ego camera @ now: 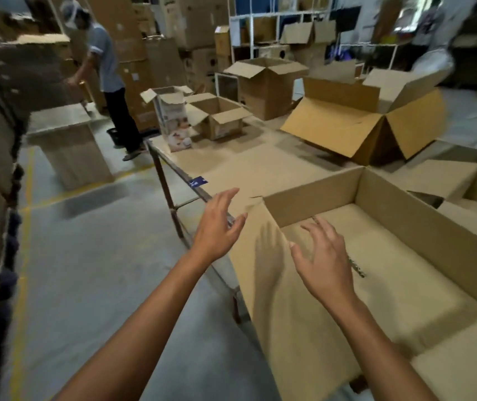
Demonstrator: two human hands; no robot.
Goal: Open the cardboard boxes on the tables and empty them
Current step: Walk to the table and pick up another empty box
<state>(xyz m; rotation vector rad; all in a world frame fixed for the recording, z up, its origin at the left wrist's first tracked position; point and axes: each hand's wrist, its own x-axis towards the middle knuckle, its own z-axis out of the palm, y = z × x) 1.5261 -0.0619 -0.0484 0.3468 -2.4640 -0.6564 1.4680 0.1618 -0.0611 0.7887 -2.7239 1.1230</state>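
No readable writing anywhere: the small blue tag (199,181) on the table edge and the dark print mark (357,266) on the big box floor are both too blurred to make out. The white printed carton (175,123) standing upright at the table's far left is showing pics but no legible brand.

Big open cardboard box (376,256) is sitting on the table (260,166) right in front of the person, plain brown corrugated, rectangular, flaps folded out, inside looking bare apart from that mark. Left hand (217,227) is hovering w/ fingers spread, gripping nothing, just beside the box's near-left corner & over the table's metal edge. Right hand (322,259) is also spread wide, palm down, holding nothing, hanging over the box interior; its shadow is falling on the left flap.

Further back on the table: a small open box (217,117) next to the white carton, a large box lying on its side (361,125) w/ its mouth facing the camera, another open box (266,85) behind. A second person (104,70) in a cap is bending over at the far left by stacked cartons, on grey concrete floor (101,270) w/ yellow lines
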